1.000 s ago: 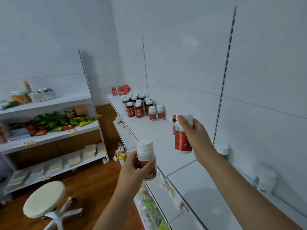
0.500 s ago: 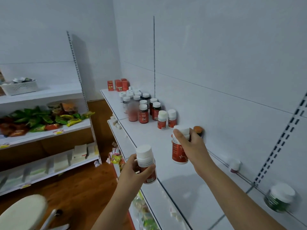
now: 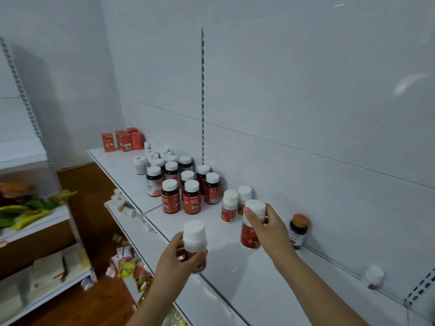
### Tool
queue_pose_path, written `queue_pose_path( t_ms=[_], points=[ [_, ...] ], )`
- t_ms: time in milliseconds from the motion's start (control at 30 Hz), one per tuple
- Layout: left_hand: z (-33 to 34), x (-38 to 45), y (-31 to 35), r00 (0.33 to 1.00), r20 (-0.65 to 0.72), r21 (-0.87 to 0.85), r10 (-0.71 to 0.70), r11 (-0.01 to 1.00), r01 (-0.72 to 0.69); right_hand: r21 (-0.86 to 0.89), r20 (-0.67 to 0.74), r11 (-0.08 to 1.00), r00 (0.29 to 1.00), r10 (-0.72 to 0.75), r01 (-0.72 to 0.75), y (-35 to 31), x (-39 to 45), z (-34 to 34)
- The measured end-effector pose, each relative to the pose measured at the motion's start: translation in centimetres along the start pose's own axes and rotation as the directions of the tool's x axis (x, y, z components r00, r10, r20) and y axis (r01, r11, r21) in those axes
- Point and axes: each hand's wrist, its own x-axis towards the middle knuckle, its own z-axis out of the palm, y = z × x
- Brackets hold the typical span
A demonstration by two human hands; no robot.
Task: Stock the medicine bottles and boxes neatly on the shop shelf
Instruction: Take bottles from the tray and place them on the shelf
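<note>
While both bottles hang over the shelf, the risk is a knock-on topple in the crowded rows.

Right hand (image 3: pixel 270 228) has its fingers curled round the neck and cap of a red-labelled bottle (image 3: pixel 250 234), held above the shelf (image 3: pixel 247 274) just beside the white-capped pair (image 3: pixel 229 205); left hand (image 3: pixel 179 257) wraps a second bottle (image 3: pixel 195 241) lower, near the shelf's front edge. A grip so high on the cap lets the base swing (judgement), so setting it down could clip the pair and tip them toward the Fe bottles (image 3: pixel 191 200). Orange-capped bottle (image 3: pixel 298 231) stands close behind the right wrist, against the back panel; a drawn-back arm might brush it. The left bottle, placed near the edge, could fall to the floor.
</note>
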Motion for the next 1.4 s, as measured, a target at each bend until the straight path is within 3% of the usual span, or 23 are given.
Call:
queue_pose_path(
  t_ms=[267, 500, 633, 767, 833, 1033, 1167, 1300, 1400],
  points=[
    [1.0, 7.9, -3.6, 0.983, 0.181, 0.025, 0.015, 0.999, -0.020, -0.085, -0.083, 0.996, 0.996, 0.031, -0.038, 3.8, 5.0, 2.1],
    [3.8, 13.8, -5.2, 0.933, 0.359, 0.058, 0.015, 0.998, -0.038, -0.052, -0.230, 0.997, 0.972, 0.044, -0.058, 9.3, 9.5, 3.6],
    [4.4, 16.5, -6.0, 0.899, 0.428, 0.149, 0.099, 0.973, -0.178, -0.155, -0.262, 0.980, 0.962, 0.079, -0.123, 12.7, 9.2, 4.4],
    [4.1, 17.9, -7.6, 0.820, 0.509, 0.359, 0.263, 0.801, -0.479, -0.565, -0.283, 0.818, 0.956, -0.072, -0.106, 14.6, 9.2, 4.7],
    [4.2, 18.6, -8.3, 0.787, 0.523, 0.425, 0.328, 0.700, -0.574, -0.638, -0.300, 0.756, 0.952, -0.064, -0.150, 14.6, 9.5, 5.0],
    [4.5, 18.5, -9.2, 0.710, 0.574, 0.489, 0.408, 0.525, -0.697, -0.754, -0.320, 0.619, 0.946, -0.054, -0.220, 13.9, 8.4, 6.0],
    [4.2, 18.4, -9.0, 0.670, 0.608, 0.507, 0.425, 0.441, -0.740, -0.815, -0.297, 0.492, 0.950, 0.097, -0.306, 13.4, 6.8, 7.3],
    [3.2, 18.7, -9.6, 0.595, 0.697, 0.476, 0.401, 0.362, -0.802, -0.776, -0.384, 0.481, 0.910, 0.154, -0.409, 11.7, 2.3, 9.7],
    [1.0, 18.2, -10.3, 0.528, 0.759, 0.399, 0.383, 0.367, -0.840, -0.719, -0.438, 0.516, 0.880, 0.186, -0.466, 10.2, -2.6, 11.5]
  ],
)
